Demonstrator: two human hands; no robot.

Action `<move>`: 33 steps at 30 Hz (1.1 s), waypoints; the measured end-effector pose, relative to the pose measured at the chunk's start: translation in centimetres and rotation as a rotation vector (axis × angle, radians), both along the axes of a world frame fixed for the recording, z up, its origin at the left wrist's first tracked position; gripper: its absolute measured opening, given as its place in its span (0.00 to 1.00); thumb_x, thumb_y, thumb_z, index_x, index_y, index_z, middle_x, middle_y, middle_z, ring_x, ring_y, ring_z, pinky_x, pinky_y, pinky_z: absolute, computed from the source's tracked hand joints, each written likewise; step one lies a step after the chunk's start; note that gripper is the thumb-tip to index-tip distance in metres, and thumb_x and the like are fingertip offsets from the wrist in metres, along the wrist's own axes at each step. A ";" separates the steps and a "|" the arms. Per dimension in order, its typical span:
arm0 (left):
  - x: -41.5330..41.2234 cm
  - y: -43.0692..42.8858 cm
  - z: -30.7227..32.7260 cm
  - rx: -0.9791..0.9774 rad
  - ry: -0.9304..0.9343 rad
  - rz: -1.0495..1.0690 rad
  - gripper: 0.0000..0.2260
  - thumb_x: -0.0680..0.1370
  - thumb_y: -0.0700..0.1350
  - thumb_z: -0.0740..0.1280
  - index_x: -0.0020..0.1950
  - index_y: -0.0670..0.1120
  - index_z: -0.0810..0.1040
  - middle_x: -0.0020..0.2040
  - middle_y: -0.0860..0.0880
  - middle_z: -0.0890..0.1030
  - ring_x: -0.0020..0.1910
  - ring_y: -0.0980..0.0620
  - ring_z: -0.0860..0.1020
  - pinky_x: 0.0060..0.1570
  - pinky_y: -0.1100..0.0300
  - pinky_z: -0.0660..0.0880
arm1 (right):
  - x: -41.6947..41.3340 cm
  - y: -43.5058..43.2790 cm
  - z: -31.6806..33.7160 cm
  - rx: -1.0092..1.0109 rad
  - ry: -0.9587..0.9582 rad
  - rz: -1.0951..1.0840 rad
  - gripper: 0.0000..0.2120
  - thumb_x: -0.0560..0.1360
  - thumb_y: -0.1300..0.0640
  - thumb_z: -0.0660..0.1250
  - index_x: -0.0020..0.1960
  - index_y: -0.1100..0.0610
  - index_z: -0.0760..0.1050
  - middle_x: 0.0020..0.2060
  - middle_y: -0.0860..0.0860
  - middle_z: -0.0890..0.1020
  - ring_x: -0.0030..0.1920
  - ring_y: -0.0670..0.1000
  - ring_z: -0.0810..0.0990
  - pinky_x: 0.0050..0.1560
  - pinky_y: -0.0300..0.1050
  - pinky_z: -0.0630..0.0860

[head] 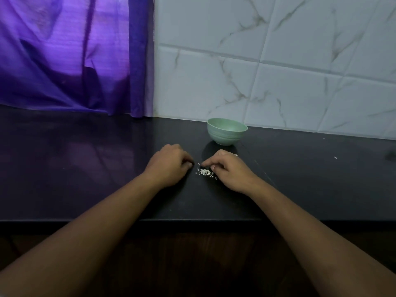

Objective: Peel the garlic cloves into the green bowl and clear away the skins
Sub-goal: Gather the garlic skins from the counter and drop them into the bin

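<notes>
**Pale skins [205,172] on a black counter [85,168]**

Glossy counter running left to right, tinted purple on the left by the curtain [64,50] hanging at the far left. White, grey-veined tiled wall [278,61] behind on the right. Dark cabinet front [192,254] below the near edge. Upright at the far side near the wall, the green bowl [227,131], inside hidden from here. Small heap of skins in front of it, between both hands. Just left of the heap, the left hand [169,166], knuckles up, fingers curled under, nothing showing in them. Touching the heap's right side, the right hand [229,170], fingers curled, forefinger and thumb tips down; cannot tell whether pinching any skin. One stray fleck [335,157] well off right.
</notes>
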State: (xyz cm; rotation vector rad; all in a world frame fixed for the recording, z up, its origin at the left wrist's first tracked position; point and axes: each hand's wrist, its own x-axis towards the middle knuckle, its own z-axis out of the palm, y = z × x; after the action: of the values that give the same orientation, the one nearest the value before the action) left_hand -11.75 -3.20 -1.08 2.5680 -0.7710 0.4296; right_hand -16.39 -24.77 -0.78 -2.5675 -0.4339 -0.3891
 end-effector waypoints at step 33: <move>-0.9 1.3 0.1 -0.475 0.175 0.048 0.03 0.76 0.47 0.75 0.42 0.53 0.84 0.36 0.55 0.83 0.35 0.57 0.79 0.44 0.54 0.80 | -0.7 2.5 5.4 -0.339 0.260 0.092 0.20 0.77 0.61 0.73 0.68 0.48 0.80 0.54 0.45 0.82 0.45 0.40 0.80 0.44 0.28 0.71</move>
State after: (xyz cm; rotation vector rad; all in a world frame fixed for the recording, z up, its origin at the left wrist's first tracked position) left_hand -12.66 -1.94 -0.98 2.1460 -0.4769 0.3467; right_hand -17.10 -22.24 4.64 -2.8579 -0.5583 0.0603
